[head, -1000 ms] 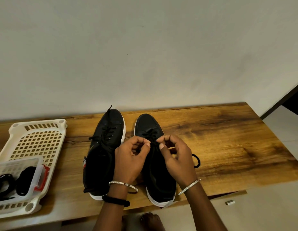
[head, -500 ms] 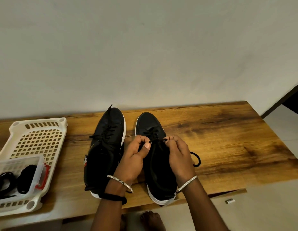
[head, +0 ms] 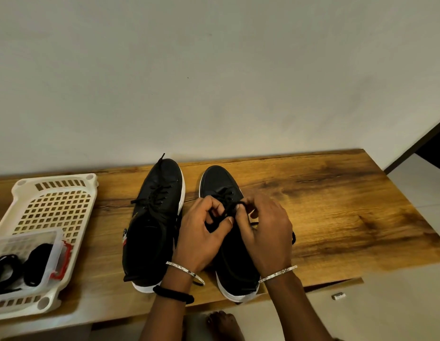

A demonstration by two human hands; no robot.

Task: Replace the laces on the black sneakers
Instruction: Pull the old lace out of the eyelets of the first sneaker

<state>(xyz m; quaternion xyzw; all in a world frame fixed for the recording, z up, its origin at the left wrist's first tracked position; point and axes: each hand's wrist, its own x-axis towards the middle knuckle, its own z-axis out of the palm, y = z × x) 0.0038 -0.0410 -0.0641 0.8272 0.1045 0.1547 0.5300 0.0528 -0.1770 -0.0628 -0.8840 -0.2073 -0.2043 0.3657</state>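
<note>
Fingers (head: pixel 230 220) of both hands pinched on black lace (head: pixel 232 208), over right sneaker (head: pixel 217 183)

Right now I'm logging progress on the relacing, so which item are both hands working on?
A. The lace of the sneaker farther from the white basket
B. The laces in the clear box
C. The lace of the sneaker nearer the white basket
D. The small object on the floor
A: the left hand and right hand pinch the black lace over the sneaker farther from the white basket.
</note>
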